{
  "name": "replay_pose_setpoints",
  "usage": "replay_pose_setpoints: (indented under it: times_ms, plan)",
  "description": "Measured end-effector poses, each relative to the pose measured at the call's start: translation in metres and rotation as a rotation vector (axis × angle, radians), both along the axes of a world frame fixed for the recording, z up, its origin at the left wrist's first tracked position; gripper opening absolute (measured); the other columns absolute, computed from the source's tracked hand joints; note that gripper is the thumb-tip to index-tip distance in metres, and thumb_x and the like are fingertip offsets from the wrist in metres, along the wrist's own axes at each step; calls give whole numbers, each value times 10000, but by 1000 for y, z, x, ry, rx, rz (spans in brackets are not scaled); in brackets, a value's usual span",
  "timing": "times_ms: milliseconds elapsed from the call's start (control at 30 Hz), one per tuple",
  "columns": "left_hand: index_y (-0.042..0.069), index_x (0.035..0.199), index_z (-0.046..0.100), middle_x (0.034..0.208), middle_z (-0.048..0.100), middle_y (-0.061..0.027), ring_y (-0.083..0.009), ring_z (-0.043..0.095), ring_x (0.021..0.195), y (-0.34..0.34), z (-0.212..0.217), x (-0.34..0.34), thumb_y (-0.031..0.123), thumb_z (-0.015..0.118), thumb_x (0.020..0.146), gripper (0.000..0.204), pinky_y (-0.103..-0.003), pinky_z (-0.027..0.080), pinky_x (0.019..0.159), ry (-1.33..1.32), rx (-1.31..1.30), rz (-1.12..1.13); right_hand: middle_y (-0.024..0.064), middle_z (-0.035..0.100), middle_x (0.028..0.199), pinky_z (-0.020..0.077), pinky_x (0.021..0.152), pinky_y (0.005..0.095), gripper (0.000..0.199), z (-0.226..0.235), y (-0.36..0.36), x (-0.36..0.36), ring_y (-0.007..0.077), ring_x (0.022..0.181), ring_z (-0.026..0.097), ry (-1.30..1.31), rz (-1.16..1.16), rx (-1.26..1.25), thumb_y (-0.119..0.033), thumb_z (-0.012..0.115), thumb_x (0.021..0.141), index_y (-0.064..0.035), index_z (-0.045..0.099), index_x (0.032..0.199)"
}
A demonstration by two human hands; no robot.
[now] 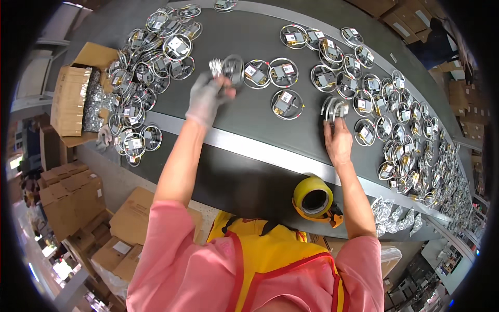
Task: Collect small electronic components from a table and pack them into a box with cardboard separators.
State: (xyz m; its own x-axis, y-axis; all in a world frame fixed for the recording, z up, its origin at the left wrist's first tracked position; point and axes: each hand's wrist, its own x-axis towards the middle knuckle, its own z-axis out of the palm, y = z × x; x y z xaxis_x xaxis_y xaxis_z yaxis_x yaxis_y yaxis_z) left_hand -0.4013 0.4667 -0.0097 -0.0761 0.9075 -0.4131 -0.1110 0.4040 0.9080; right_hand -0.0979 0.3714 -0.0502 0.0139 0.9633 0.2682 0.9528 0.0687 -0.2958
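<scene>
Yellow apron (pixel 275 255) fills six o'clock, while the gloved left hand (pixel 207 96) at eleven half-closes round a blurred wire coil (pixel 233 70) and the right hand (pixel 339 142) at three pinches stacked coils (pixel 333 107).

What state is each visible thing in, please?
Brown cardboard box: open, holding silvery bubble wrap.
Grey boxy devices with silver wires: wires coiled in loops.
Round yellow tape roll: wound, core hole showing.
Silvery film at lower right: crumpled.
White-gloved left hand: closed on a blurred device.
Right hand: gripping a coiled device.
</scene>
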Motion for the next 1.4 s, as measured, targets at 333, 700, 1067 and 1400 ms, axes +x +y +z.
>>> replay_pose_setpoints:
  times_ms: [333, 700, 1067, 1400]
  plan:
    - [60, 1082, 528, 941, 592, -94, -191, 556, 873, 65, -44, 34, 141, 556, 825, 272, -304, 423, 765, 742, 498, -370, 47, 552, 687, 466, 546, 277, 155, 10, 30, -43, 167, 679, 592, 633, 199, -170, -153, 607, 801, -25, 569, 880]
    - [17, 870, 581, 812, 610, -42, -120, 571, 618, 16, -35, 13, 36, 576, 790, 83, -234, 452, 550, 83, 189, -7, 72, 605, 740, 470, 528, 284, 113, 13, 27, -39, 184, 612, 593, 740, -22, -284, -73, 642, 753, -28, 584, 839]
    - [51, 898, 514, 864, 604, -169, -344, 577, 833, 44, -47, 56, 195, 633, 720, 258, -417, 452, 698, 1180, 398, -388, 119, 610, 817, 488, 661, 383, 199, -21, 91, -74, 326, 769, 568, 15, 346, 131, -113, 628, 710, -82, 618, 906]
    - [37, 790, 508, 729, 604, -142, -294, 607, 675, -14, -47, 50, 133, 606, 726, 151, -400, 468, 620, 923, 249, -312, 170, 578, 774, 477, 683, 407, 230, 7, 88, -46, 347, 764, 559, 258, 366, -300, -113, 635, 705, -41, 598, 920]
